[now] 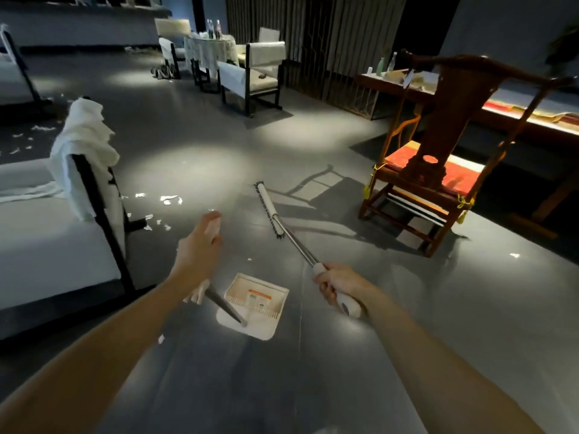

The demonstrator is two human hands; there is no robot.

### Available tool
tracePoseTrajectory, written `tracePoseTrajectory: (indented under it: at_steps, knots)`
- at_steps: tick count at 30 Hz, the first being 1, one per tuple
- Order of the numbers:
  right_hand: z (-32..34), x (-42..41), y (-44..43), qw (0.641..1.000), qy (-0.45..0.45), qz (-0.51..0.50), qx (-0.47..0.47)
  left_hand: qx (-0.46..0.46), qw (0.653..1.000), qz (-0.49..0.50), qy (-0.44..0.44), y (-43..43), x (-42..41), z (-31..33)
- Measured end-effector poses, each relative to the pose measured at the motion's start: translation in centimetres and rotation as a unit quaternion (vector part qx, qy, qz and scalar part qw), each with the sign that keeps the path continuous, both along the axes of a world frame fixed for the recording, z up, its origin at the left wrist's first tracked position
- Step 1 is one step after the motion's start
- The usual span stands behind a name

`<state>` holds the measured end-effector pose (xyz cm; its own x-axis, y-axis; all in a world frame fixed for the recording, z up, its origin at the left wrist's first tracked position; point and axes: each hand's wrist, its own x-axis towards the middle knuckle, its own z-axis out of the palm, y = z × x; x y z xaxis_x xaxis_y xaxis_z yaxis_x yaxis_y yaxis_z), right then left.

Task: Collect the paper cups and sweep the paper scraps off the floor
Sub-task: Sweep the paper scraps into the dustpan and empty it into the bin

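Grey floor (407,324), paper scraps (169,199) at 11 o'clock. My right grip (336,283) clutches broom (271,211) handle; left grip (197,245) blurred near dustpan (266,296), state I cannot tell.

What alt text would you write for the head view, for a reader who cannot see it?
A person's right hand grips a long broom whose head is near a grey floor, while the blurred left hand reaches forward above a white dustpan. Paper scraps lie ahead, beside a white-draped chair.
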<state>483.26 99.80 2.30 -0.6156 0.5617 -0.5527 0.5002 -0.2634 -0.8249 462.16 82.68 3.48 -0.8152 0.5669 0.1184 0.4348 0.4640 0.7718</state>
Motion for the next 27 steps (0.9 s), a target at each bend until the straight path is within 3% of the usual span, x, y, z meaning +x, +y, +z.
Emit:
tracePoseTrajectory:
  at_steps: [6,14,20,27]
  knots:
    - [-1.7,-13.4,16.3,0.997,-0.026,0.054,0.039,0.0,0.999,0.044,0.014,13.1,-12.9,-1.4]
    - [-0.7,-35.4,38.8,0.994,-0.05,0.098,-0.014,0.028,0.989,0.142,0.025,29.2,-30.6,-1.5]
    - [-0.9,-55.5,47.4,0.989,-0.041,0.122,-0.07,0.057,0.979,0.193,-0.029,34.7,-44.9,-1.1]
    - [-3.1,-78.3,58.0,0.977,-0.043,0.204,-0.047,-0.006,0.979,0.204,-0.002,44.8,-65.7,-3.0]
